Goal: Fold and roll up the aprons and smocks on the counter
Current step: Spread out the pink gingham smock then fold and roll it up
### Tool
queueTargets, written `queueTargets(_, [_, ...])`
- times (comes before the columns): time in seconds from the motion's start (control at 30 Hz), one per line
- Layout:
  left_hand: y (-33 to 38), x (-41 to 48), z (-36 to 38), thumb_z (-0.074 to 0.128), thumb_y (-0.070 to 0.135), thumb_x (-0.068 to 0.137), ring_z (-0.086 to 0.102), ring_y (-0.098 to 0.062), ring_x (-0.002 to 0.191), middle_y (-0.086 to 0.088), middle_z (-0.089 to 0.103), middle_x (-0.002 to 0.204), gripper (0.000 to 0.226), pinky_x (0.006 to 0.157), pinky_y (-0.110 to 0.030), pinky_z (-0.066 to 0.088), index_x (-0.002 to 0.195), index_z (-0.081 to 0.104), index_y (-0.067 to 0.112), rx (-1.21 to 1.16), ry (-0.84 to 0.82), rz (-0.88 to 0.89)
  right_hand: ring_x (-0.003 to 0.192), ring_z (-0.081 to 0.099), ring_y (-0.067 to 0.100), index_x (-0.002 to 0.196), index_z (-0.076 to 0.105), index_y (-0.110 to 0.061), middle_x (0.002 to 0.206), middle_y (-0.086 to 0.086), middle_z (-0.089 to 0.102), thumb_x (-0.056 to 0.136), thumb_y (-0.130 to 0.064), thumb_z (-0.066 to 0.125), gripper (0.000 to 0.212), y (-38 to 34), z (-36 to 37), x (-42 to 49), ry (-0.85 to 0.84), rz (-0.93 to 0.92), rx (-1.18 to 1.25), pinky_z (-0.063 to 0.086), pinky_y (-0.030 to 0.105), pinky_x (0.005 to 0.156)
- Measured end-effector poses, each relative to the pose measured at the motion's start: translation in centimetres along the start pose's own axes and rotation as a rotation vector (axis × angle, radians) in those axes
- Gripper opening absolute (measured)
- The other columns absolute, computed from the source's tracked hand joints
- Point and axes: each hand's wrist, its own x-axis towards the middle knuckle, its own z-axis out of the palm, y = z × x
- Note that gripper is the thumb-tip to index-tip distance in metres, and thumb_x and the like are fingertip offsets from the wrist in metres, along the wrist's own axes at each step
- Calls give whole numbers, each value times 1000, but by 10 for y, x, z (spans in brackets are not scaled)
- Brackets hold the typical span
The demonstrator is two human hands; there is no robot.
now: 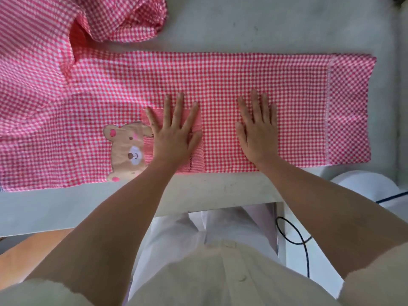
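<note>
- Grey counter (265, 25) carries a pink gingham smock (242, 71), folded into a long band along its near edge.
- Left hand (174, 133) and right hand (257, 131) press it, fingers straight and spread.

Smock (254, 71): woven cloth, pink-and-white gingham, matt; smooth along the folded strip, puckered and crinkly in the bunched left part. Pocket (196, 160): finer-striped pink cloth, flat. Bear patch (125, 149): tan cloth, matt, stitched features. Counter (265, 25): pale grey, hard, matt, faintly scuffed and speckled. Cable (302, 239): black, smooth, slight sheen. Shirt (220, 272): cream cloth, soft, matt.
</note>
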Motion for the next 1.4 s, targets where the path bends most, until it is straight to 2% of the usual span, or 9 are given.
queueTargets(0.17, [7, -4, -7, 6, 58, 98, 0, -30, 150, -11, 3, 163, 68, 114, -66, 2, 156, 12, 23, -73, 38, -18, 151, 2, 28, 156, 12, -11, 163, 13, 6, 102, -41, 17, 62, -13, -12, 17, 30, 78, 134, 1, 45, 122])
queueTargets(0.4, [-68, -66, -1, 1, 55, 99, -4, -33, 149, -11, -4, 163, 65, 112, -69, 0, 156, 2, 25, 0, 67, -370, 151, -7, 26, 156, -1, -19, 164, 11, -5, 105, -43, 15, 58, -158, -8, 29, -37, -322, 140, 2, 46, 122])
queueTargets(0.6, [-122, -115, 22, 4, 56, 98, -4, -33, 149, -14, -2, 162, 64, 111, -71, 2, 156, 3, 29, -52, 60, -512, 151, -4, 27, 157, 4, -21, 164, 9, -2, 105, -41, 21, 58, -142, 8, 23, -19, -392, 0, 7, 51, 121])
queueTargets(0.87, [-197, -157, 20, 9, 55, 98, -4, -30, 150, -12, -2, 163, 64, 114, -66, 2, 156, 7, 26, -126, 69, -494, 139, 32, 34, 139, 38, -10, 149, 15, 38, 99, -49, 27, 57, -185, -15, 30, -10, -132, -25, 24, 51, 116])
queueTargets(1.0, [-252, -186, 18, 10, 56, 97, -6, -28, 150, -11, -5, 163, 66, 115, -65, -1, 156, 3, 26, -154, 69, -570, 148, 19, 31, 148, 30, -11, 158, 15, 24, 97, -38, 31, 58, -283, -9, 27, 52, -171, 158, 17, 51, 120])
queueTargets(1.13, [-297, -212, 17, 17, 52, 100, -1, -31, 150, -8, 1, 163, 62, 114, -59, -4, 156, 6, 27, -137, 70, -527, 151, 0, 26, 157, 3, -21, 164, 10, 1, 100, -44, 18, 63, -336, 20, 12, -39, -219, 47, 9, 51, 121])
queueTargets(1.23, [-333, -228, 12, 34, 39, 98, 28, -38, 139, -18, 30, 152, 57, 118, -57, 16, 148, 27, 11, -130, 136, -546, 151, -1, 27, 157, 2, -23, 164, 10, 1, 99, -46, 17, 64, -342, 27, 12, -40, -214, -5, 8, 52, 121])
queueTargets(1.3, [-345, -230, 4, 43, 29, 88, 43, -40, 121, -21, 44, 134, 50, 105, -52, 34, 131, 42, 4, -140, 186, -643, 150, 7, 29, 156, 13, -20, 163, 12, 10, 95, -42, 26, 66, -341, 24, 15, -20, -194, 14, 11, 53, 120])
queueTargets(1.4, [-361, -235, -6, 54, 30, 76, 46, -36, 105, -16, 52, 112, 39, 88, -46, 39, 109, 54, 7, -153, 206, -612, 147, 16, 32, 150, 27, -11, 159, 16, 22, 90, -32, 45, 66, -368, 13, 16, 21, -94, 130, 9, 50, 120])
